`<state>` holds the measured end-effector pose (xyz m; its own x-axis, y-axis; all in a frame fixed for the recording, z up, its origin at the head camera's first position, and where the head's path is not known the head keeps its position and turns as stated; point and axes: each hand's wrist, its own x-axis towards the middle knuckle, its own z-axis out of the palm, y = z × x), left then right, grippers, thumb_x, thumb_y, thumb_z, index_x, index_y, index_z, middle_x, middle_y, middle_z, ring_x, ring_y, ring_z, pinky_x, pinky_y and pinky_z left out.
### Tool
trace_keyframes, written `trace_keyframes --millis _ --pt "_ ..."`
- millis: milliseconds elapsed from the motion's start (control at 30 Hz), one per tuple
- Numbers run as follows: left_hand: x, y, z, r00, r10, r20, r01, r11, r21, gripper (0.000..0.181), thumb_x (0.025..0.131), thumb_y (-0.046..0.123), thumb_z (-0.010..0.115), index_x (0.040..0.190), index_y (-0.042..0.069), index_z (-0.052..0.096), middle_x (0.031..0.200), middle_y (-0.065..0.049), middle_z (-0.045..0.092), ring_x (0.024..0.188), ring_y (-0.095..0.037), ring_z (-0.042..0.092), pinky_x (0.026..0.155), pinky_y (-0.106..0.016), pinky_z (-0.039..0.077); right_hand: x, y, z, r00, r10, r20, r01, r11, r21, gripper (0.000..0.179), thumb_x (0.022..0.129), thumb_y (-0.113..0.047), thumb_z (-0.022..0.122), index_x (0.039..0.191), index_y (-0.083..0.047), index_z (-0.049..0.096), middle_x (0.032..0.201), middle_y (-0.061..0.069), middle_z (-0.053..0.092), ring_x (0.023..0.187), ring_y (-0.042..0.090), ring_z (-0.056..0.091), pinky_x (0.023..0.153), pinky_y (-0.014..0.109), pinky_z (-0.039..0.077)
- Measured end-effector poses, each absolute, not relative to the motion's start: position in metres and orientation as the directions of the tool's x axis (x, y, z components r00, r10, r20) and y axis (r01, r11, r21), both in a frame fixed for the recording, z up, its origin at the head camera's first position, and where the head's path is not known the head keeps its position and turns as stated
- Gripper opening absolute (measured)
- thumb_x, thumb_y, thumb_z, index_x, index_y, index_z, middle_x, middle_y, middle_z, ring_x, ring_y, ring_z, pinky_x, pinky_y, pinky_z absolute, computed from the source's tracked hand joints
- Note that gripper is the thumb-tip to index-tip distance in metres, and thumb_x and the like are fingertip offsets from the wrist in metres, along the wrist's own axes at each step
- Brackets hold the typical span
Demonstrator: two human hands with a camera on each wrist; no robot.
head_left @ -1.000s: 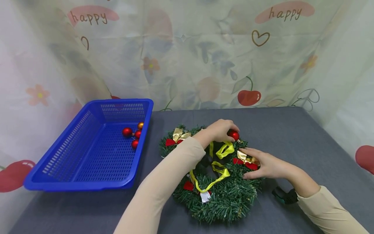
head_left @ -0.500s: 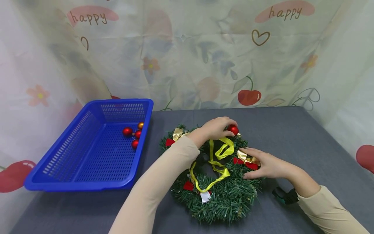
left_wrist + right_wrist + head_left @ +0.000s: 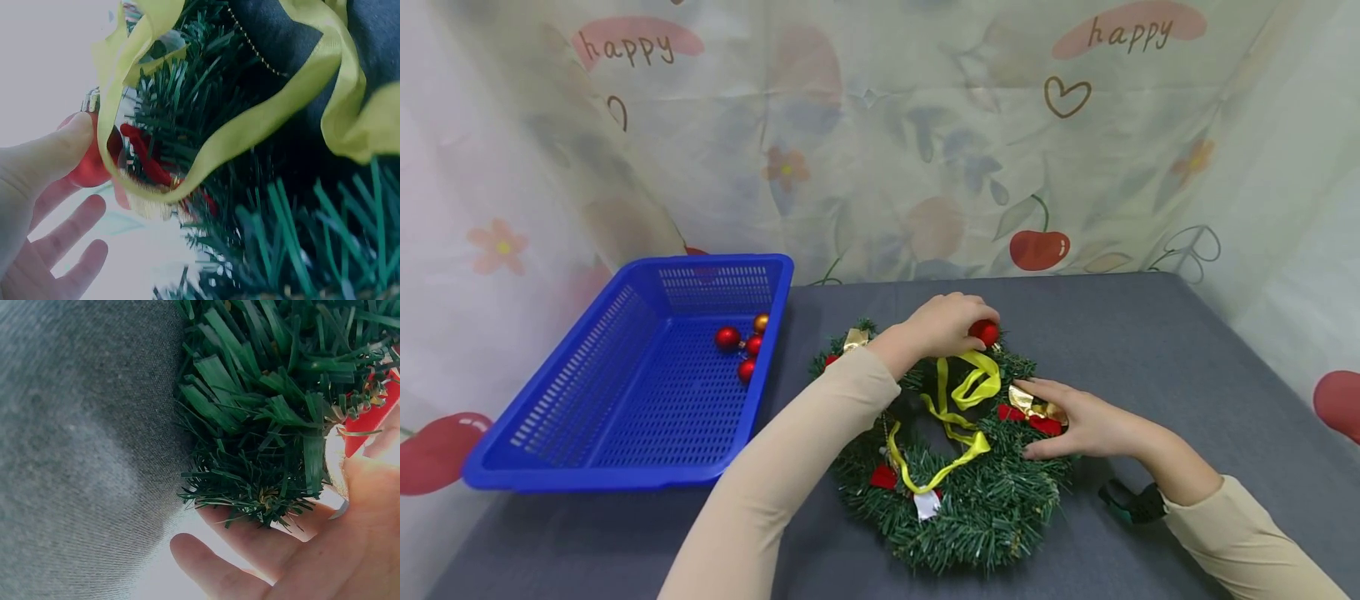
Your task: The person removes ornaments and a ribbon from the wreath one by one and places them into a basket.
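Pinched between my left hand's (image 3: 942,323) thumb and fingers is a red ball (image 3: 983,332), held at the far edge of the wreath (image 3: 970,508), right against the green needles. From the left wrist view the ball (image 3: 87,164) sits under my thumb, with my other fingers spread loosely below it and a yellow ribbon (image 3: 262,119) looping across in front.

My right hand (image 3: 1086,425) lies flat with straight fingers on the right side of the wreath, its fingertips touching a gold and red bow (image 3: 1033,410); it holds nothing. The right wrist view shows the needles (image 3: 262,425) lying against my palm and fingers.

Yellow ribbon (image 3: 958,408) trails loosely over the middle of the wreath, which lies on the grey table (image 3: 1150,333). Left of the wreath, well apart from it, stands a blue basket (image 3: 550,433) with four small balls (image 3: 742,342) in its far right corner, three red and one gold.
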<state>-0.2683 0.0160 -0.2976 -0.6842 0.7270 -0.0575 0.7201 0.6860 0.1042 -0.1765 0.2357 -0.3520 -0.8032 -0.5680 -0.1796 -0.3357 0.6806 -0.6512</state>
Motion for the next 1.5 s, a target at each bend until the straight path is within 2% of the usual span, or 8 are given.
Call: trace_keyframes --millis 333,567,1133,1500 --pt "-0.271 0.002 -0.29 -0.722 0.691 -0.041 0.683 0.72 0.125 0.042 0.091 0.031 0.059 0.131 0.021 0.053 0.13 -0.001 0.055 0.118 -0.019 0.052 0.098 -0.032 0.045 -0.177 0.235 -0.351 -0.805 -0.564 -0.184 -0.335 0.688 -0.644 0.086 0.081 -0.038 0.071 0.146 -0.002 0.026 0.147 0.035 0.018 0.13 0.054 0.03 0.091 0.057 0.045" --pt "-0.272 -0.008 -0.287 -0.742 0.67 -0.014 0.659 0.734 0.164 0.039 0.09 0.031 0.061 0.128 0.021 0.056 0.125 0.0 0.058 0.113 -0.018 0.053 0.093 -0.03 0.047 -0.177 0.235 -0.351 -0.805 -0.566 -0.18 -0.34 0.688 -0.641 0.086 0.081 -0.038 0.07 0.146 -0.002 0.027 0.147 0.034 0.02 0.13 0.053 0.029 0.091 0.058 0.044" --pt "-0.273 -0.037 -0.274 -0.76 0.647 0.058 0.617 0.691 0.376 0.041 0.089 0.026 0.063 0.127 0.015 0.057 0.125 -0.003 0.059 0.11 -0.019 0.056 0.091 -0.032 0.047 -0.177 0.236 -0.352 -0.801 -0.575 -0.167 -0.36 0.685 -0.633 0.086 0.081 -0.038 0.07 0.146 -0.001 0.027 0.147 0.035 0.02 0.132 0.054 0.026 0.093 0.06 0.042" --pt "-0.267 -0.05 -0.269 -0.77 0.634 0.074 0.597 0.673 0.437 0.044 0.088 0.027 0.064 0.129 0.014 0.055 0.127 -0.004 0.058 0.113 -0.021 0.055 0.095 -0.035 0.046 -0.176 0.236 -0.352 -0.802 -0.569 -0.181 -0.342 0.687 -0.642 0.087 0.081 -0.038 0.07 0.146 -0.002 0.026 0.148 0.035 0.018 0.131 0.054 0.026 0.093 0.059 0.042"
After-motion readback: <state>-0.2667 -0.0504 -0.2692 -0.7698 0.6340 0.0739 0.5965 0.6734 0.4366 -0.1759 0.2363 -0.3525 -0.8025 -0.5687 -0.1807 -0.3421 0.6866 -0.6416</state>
